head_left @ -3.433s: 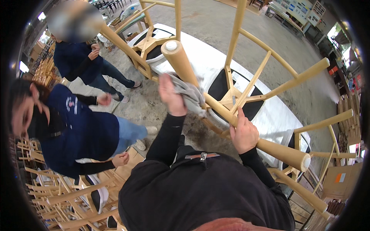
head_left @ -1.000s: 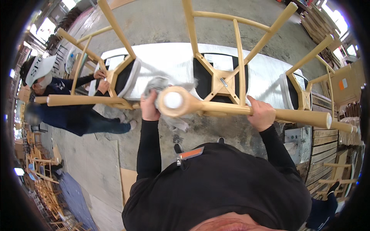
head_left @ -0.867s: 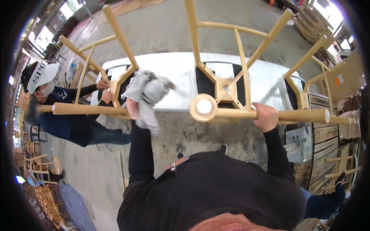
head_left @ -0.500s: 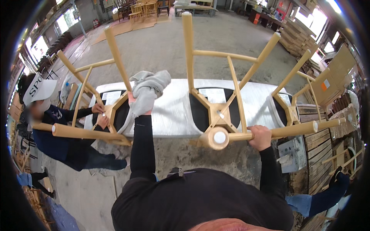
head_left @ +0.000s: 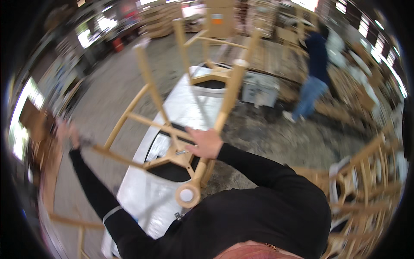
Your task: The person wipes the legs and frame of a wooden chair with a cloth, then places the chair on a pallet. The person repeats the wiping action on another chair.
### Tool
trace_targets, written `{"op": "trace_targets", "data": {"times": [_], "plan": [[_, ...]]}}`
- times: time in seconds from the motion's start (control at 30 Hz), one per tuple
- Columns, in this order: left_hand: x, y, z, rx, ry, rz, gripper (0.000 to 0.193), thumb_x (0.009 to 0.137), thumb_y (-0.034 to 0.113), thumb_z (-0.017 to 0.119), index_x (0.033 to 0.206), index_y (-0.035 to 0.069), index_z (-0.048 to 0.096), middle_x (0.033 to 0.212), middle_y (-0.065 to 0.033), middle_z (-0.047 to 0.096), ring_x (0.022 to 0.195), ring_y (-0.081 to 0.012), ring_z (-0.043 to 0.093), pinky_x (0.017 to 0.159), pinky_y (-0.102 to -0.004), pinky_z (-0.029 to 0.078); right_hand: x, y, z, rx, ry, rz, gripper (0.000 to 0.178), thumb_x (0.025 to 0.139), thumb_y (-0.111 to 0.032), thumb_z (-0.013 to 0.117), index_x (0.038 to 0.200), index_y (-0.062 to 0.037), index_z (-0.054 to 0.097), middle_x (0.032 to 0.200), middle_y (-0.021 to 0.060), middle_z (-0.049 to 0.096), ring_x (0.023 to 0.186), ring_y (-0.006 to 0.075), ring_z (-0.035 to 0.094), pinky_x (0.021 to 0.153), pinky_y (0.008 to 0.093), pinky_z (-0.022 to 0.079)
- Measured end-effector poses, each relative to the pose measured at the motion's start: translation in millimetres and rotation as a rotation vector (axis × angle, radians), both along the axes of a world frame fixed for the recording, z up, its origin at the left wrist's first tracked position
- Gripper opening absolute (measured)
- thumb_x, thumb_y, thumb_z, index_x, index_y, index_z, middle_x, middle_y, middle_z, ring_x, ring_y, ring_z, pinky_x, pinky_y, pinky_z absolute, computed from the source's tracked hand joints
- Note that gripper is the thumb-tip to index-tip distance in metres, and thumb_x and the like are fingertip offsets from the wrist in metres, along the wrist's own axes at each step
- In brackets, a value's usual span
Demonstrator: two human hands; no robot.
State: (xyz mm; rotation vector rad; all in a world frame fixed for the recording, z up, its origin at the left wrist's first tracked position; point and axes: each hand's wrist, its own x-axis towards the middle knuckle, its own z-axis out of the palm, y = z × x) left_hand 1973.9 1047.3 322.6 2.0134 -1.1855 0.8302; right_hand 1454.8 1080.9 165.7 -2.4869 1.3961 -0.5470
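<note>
An upside-down wooden chair (head_left: 176,156) with a black seat underside lies on a long padded surface covered in white wrap (head_left: 137,190). My right hand (head_left: 208,143) is closed round its near-side rail, next to the stretcher. My left arm reaches far out to the left. The left hand (head_left: 69,133) is smeared by motion near the outer end of a chair leg (head_left: 116,156); whether it holds anything is unclear. The grey cloth cannot be made out. Another upturned chair (head_left: 211,77) stands farther along the white surface.
Part of another chair frame (head_left: 79,224) shows at lower left. Several stacked wooden chairs (head_left: 362,185) stand close on my right. A person in blue jeans (head_left: 312,88) stands beyond, by wooden pallets (head_left: 276,60). A grey box (head_left: 260,90) sits on the floor near the far chair.
My view has swung to the right. My left hand has left the leg where it held the grey cloth and now stretches outward, blurred. The right hand stays on the chair's rail.
</note>
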Motion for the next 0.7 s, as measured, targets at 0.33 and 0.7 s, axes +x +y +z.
{"op": "trace_targets", "data": {"times": [0.33,0.7], "plan": [[99,-27,51,0.347,0.562,-0.878,0.033,0.094,0.018,0.055,0.117,-0.003,0.063,0.109,-0.0132,0.064,0.102,-0.0199,0.059,0.093,-0.032,0.044,6,18,-7,-0.009,0.042,-0.222,0.026,0.084,-0.032,0.063,0.097,-0.0089,0.065,0.076,0.0165,0.068,0.077,0.0374,0.067,0.072,0.049,0.052],[-35,11,-183,-0.695,0.73,-0.976,0.068,0.089,0.034,0.072,0.138,-0.004,0.044,0.136,-0.0137,0.052,0.124,-0.0232,0.052,0.105,-0.0357,0.041,15,13,-5,-0.024,0.078,-0.284,0.024,0.082,-0.031,0.064,0.085,-0.0081,0.066,0.076,0.0156,0.068,0.078,0.0364,0.067,0.073,0.0479,0.052]]}}
